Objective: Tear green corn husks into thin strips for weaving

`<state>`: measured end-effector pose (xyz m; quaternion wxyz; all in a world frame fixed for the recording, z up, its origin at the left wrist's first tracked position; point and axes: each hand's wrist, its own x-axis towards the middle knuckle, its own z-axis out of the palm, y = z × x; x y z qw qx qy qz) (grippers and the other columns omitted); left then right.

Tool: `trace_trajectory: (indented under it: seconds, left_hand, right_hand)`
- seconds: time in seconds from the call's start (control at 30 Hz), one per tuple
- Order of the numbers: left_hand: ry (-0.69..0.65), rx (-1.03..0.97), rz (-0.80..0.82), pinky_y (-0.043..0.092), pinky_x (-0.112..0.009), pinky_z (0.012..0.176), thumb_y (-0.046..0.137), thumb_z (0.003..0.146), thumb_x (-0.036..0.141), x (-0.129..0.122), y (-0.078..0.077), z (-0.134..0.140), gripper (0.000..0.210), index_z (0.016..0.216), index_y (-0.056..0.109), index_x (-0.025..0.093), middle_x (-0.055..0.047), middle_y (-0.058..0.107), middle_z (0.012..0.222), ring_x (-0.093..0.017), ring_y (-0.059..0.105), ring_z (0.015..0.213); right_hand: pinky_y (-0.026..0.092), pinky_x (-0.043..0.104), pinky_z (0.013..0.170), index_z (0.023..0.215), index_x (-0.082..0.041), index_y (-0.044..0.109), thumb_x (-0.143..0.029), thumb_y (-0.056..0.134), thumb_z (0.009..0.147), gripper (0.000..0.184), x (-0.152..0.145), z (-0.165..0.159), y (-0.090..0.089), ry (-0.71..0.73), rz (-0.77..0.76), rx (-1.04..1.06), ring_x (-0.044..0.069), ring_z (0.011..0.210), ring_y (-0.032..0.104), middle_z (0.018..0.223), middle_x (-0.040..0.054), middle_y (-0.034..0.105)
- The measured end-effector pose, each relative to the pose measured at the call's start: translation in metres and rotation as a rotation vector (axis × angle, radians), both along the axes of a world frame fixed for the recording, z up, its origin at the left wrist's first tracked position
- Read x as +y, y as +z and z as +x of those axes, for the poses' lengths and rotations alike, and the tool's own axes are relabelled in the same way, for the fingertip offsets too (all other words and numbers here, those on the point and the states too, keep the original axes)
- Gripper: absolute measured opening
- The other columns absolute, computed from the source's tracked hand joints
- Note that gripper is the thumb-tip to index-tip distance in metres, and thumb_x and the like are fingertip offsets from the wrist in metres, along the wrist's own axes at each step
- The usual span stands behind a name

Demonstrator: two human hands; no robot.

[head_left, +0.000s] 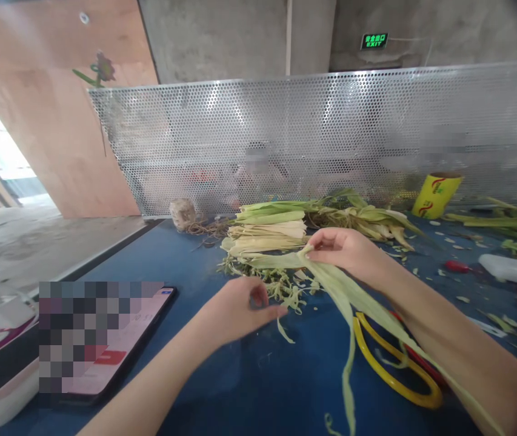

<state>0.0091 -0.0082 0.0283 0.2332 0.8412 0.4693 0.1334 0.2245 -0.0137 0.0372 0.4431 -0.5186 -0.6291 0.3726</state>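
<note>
The left hand [234,307] curls loosely; the right hand [353,253] pinches.

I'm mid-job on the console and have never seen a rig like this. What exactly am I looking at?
There is no machine here: these are a person's bare hands. The single picture comes from a camera worn on their head, looking forward and down. The right hand pinches a pale leafy strip. The left hand is curled near a thin shred; I can't tell whether it grips it. The blue table bears a phone, layered husks and a yellow roll.
</note>
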Motion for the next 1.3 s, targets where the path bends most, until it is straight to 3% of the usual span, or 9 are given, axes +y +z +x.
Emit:
trace_trajectory:
  seconds: [0.13, 0.23, 0.37, 0.5, 0.73, 0.83, 0.93, 1.13, 1.3]
  left_hand:
    - [0.061, 0.183, 0.036, 0.031, -0.026, 0.045, 0.046, 0.065, 0.064, -0.012, -0.014, 0.012, 0.047, 0.05, 0.049, 0.019, -0.003, 0.055, 0.054, -0.018, 0.051, 0.05]
    - [0.038, 0.23, 0.067, 0.034, -0.027, 0.049, 0.052, 0.069, 0.041, -0.013, -0.018, 0.017, 0.032, 0.046, 0.048, 0.019, -0.004, 0.057, 0.055, -0.018, 0.053, 0.053]
    - [-0.008, 0.068, 0.148, 0.04, -0.026, 0.059, 0.044, 0.075, 0.032, -0.002, -0.01, 0.009, 0.021, 0.063, 0.056, 0.019, -0.004, 0.061, 0.069, -0.018, 0.056, 0.065]
    - [0.084, -0.058, 0.25, 0.041, -0.026, 0.061, 0.04, 0.079, 0.034, 0.006, -0.003, 0.001, 0.021, 0.071, 0.054, 0.02, -0.004, 0.062, 0.077, -0.017, 0.057, 0.067]
    - [0.135, -0.323, -0.124, 0.041, -0.023, 0.044, 0.043, 0.078, 0.035, 0.0, 0.001, 0.006, 0.014, 0.078, 0.045, 0.021, 0.003, 0.061, 0.056, -0.013, 0.052, 0.044]
    - [0.108, -0.408, -0.166, 0.044, -0.023, 0.045, 0.05, 0.074, 0.034, 0.002, 0.003, 0.003, 0.016, 0.08, 0.049, 0.019, 0.0, 0.061, 0.064, -0.013, 0.055, 0.05]
    - [0.126, -0.443, -0.091, 0.046, -0.024, 0.049, 0.05, 0.072, 0.028, 0.006, 0.006, -0.001, 0.015, 0.081, 0.055, 0.017, 0.0, 0.059, 0.066, -0.012, 0.053, 0.05]
    - [0.156, -0.644, 0.195, 0.044, -0.022, 0.056, 0.047, 0.077, 0.025, 0.001, 0.014, -0.003, 0.015, 0.084, 0.058, 0.018, -0.001, 0.058, 0.079, -0.009, 0.052, 0.059]
    - [0.092, -1.107, 0.177, 0.045, -0.019, 0.055, 0.056, 0.074, 0.023, 0.002, 0.017, -0.006, 0.011, 0.085, 0.056, 0.02, 0.003, 0.054, 0.065, -0.007, 0.049, 0.055]
  right_hand:
    - [0.045, 0.031, 0.075, 0.074, -0.017, 0.06, -0.032, 0.067, 0.065, 0.019, 0.001, 0.007, 0.002, 0.113, 0.005, -0.095, 0.017, 0.076, 0.06, 0.077, 0.003, 0.064]
    - [0.046, 0.033, 0.075, 0.076, -0.018, 0.061, -0.03, 0.063, 0.069, 0.015, -0.003, 0.004, 0.003, 0.193, 0.022, -0.201, 0.019, 0.08, 0.06, 0.083, 0.0052, 0.065]
    - [0.046, 0.032, 0.078, 0.074, -0.019, 0.061, -0.03, 0.061, 0.072, 0.012, -0.007, 0.005, 0.007, 0.213, 0.039, -0.207, 0.019, 0.09, 0.059, 0.099, 0.0055, 0.063]
    - [0.046, 0.029, 0.076, 0.073, -0.02, 0.061, -0.027, 0.06, 0.072, 0.008, -0.012, 0.001, 0.009, 0.259, 0.037, -0.223, 0.017, 0.091, 0.057, 0.115, 0.0036, 0.057]
    - [0.039, 0.026, 0.054, 0.073, -0.02, 0.063, -0.03, 0.058, 0.073, 0.011, -0.014, -0.018, -0.003, 0.155, 0.087, -0.449, 0.012, 0.059, 0.052, 0.07, 0.0018, 0.061]
    - [0.042, 0.026, 0.061, 0.073, -0.018, 0.061, -0.026, 0.059, 0.072, 0.009, -0.007, -0.017, -0.007, 0.183, 0.038, -0.321, 0.013, 0.065, 0.056, 0.071, 0.0018, 0.062]
    - [0.044, 0.026, 0.07, 0.075, -0.017, 0.059, -0.025, 0.064, 0.069, 0.011, -0.003, -0.011, -0.008, 0.282, -0.109, -0.079, 0.013, 0.073, 0.058, 0.076, 0.0013, 0.063]
    - [0.043, 0.021, 0.058, 0.072, -0.016, 0.058, -0.022, 0.073, 0.059, 0.02, -0.007, -0.007, -0.007, 0.388, -0.411, 0.383, 0.007, 0.056, 0.055, 0.064, -0.0042, 0.06]
    - [0.044, 0.024, 0.069, 0.071, -0.016, 0.06, -0.02, 0.07, 0.064, 0.013, -0.01, -0.012, -0.007, 0.478, -0.393, 0.418, 0.01, 0.072, 0.06, 0.074, 0.0003, 0.064]
